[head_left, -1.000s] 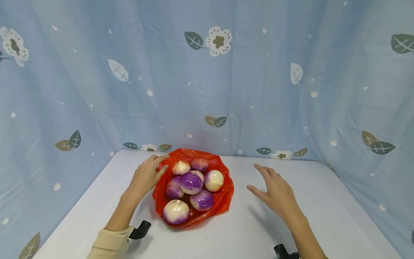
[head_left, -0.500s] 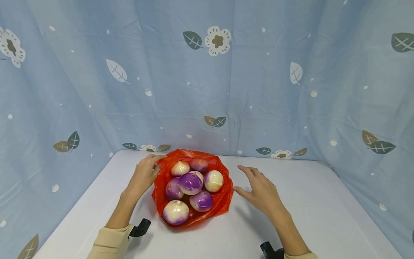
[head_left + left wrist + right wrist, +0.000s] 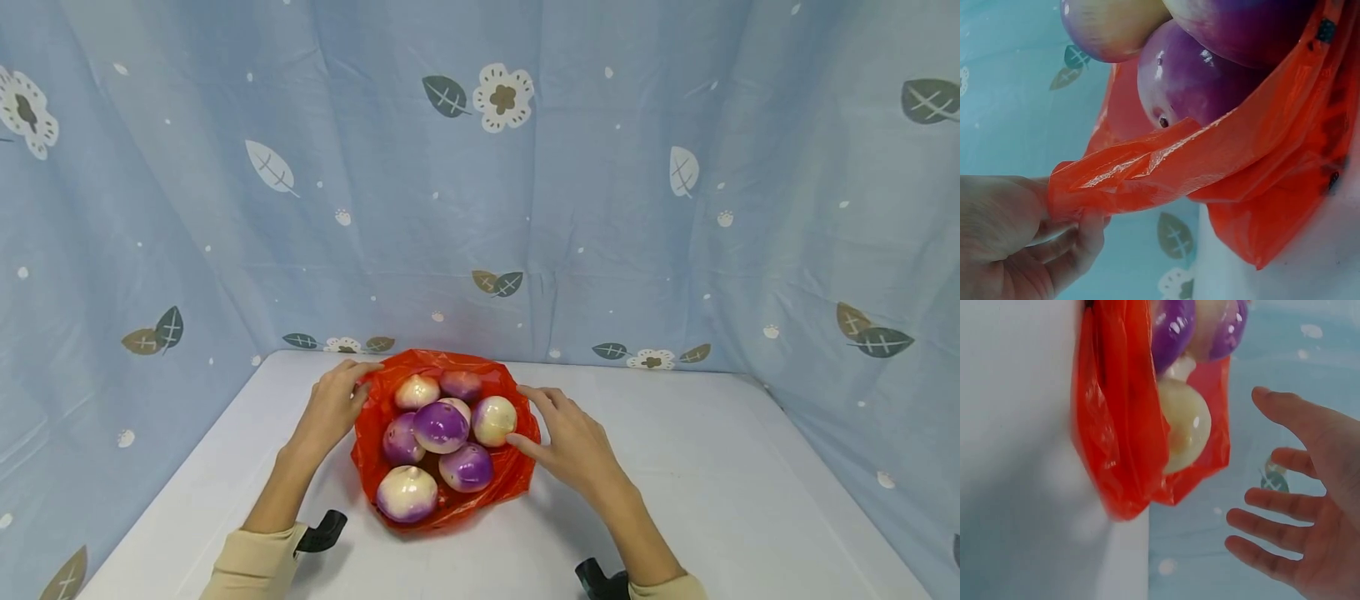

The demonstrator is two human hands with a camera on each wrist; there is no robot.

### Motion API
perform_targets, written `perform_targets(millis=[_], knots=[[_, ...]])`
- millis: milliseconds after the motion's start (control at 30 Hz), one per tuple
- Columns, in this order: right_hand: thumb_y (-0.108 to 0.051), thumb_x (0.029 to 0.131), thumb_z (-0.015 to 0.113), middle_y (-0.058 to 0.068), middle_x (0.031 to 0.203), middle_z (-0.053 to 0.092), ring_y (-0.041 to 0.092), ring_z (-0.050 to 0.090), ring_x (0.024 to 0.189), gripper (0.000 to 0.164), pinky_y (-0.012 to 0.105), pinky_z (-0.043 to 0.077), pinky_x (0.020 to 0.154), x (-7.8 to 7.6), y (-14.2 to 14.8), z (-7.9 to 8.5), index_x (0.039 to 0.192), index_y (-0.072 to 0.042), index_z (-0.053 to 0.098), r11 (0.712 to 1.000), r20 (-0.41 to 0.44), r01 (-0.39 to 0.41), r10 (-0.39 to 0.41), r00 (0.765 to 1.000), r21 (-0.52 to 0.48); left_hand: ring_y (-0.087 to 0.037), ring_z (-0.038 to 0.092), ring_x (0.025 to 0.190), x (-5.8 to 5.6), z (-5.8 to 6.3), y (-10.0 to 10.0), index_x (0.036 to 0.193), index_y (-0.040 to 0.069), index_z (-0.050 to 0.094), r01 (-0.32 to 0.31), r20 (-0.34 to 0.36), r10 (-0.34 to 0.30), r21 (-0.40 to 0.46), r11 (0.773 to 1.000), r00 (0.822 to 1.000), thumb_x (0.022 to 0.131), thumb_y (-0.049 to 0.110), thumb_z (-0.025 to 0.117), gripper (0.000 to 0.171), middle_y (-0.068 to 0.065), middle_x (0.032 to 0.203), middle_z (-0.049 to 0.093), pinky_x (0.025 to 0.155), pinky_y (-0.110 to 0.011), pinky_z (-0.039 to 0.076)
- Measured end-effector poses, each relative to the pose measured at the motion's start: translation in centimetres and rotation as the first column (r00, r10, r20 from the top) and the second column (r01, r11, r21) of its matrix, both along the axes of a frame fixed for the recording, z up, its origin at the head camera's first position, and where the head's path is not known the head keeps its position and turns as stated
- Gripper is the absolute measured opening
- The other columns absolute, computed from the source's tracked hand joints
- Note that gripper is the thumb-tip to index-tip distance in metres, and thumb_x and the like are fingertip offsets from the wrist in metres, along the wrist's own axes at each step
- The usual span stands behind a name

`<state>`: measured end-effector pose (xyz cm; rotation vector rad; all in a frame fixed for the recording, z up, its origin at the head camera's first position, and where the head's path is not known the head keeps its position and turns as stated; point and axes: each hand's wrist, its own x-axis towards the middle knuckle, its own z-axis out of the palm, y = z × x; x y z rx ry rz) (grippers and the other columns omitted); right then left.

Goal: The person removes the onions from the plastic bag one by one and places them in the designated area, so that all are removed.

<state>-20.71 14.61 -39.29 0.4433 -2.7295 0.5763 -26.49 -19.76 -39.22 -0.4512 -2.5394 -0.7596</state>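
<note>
An opened red plastic bag sits on the white table, holding several glossy purple-and-white round vegetables that look like turnips. At the bag's left side, my left hand pinches its rim between thumb and fingers, as the left wrist view shows with the folded red edge. My right hand hovers at the bag's right side, fingers spread. In the right wrist view this hand appears apart from the plastic, near a pale turnip-like vegetable.
The white table reaches back to a blue curtain printed with flowers and leaves. Black wrist-mounted devices sit on the left wrist and the right wrist.
My right hand has moved left from over the table to the bag's right rim. My left hand's thumb has closed in on the bag's left edge. The bag stays in place.
</note>
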Motion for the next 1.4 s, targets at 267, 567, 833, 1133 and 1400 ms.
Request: perform_targets(millis=[267,567,833,1133,1400], knots=[[-0.051,0.08,0.076,0.006,0.125,0.062,0.025,0.066,0.105,0.068,0.048,0.06,0.082,0.0,-1.6,-0.2,0.14,-0.028,0.051,0.999,-0.009,-0.049,0.049,0.999,-0.01,-0.03,0.065,0.084,-0.1,-0.2,0.2,0.117,0.006,0.07,-0.008,-0.006,0.008,0.0,1.0,1.0,0.089,-0.003,0.063,0.031,-0.016,0.102,0.069,0.075,-0.047,0.06],[-0.054,0.083,0.071,0.001,0.129,0.06,0.022,0.065,0.109,0.066,0.046,0.059,0.086,-0.1,-3.3,-0.1,0.141,-0.028,0.05,0.993,0.015,-0.111,0.111,0.994,-0.028,-0.032,0.067,0.086,-0.2,-0.3,0.2,0.117,0.005,0.069,-0.001,-0.016,0.001,0.009,1.0,1.0,0.088,-0.005,0.063,0.031,-0.016,0.104,0.069,0.078,-0.049,0.06],[-0.055,0.082,0.071,-0.001,0.128,0.059,0.021,0.065,0.108,0.069,0.046,0.059,0.087,-0.3,-4.4,0.1,0.143,-0.033,0.047,0.987,0.0,-0.147,0.147,0.989,-0.071,-0.03,0.069,0.082,-0.2,-0.3,-0.1,0.123,0.007,0.067,0.008,0.072,-0.014,0.082,0.997,0.997,0.09,0.0,0.063,0.034,-0.018,0.112,0.069,0.068,-0.037,0.062],[-0.054,0.083,0.071,-0.002,0.126,0.06,0.019,0.064,0.105,0.069,0.045,0.059,0.085,-0.6,-5.1,0.2,0.143,-0.03,0.047,0.981,-0.02,-0.179,0.178,0.984,-0.08,-0.023,0.07,0.075,-0.4,-0.3,-0.6,0.131,0.01,0.061,0.053,0.219,-0.101,0.217,0.975,0.97,0.092,0.008,0.066,0.039,-0.023,0.113,0.067,0.053,-0.021,0.057],[-0.057,0.083,0.069,0.0,0.128,0.06,0.019,0.062,0.109,0.07,0.046,0.058,0.089,-0.6,-5.9,-0.1,0.143,-0.029,0.047,0.978,0.023,-0.193,0.196,0.98,-0.078,-0.02,0.07,0.075,-0.4,-0.5,-1.0,0.132,0.01,0.06,0.053,0.259,-0.117,0.242,0.969,0.959,0.093,0.007,0.065,0.04,-0.024,0.114,0.066,0.055,-0.025,0.059]])
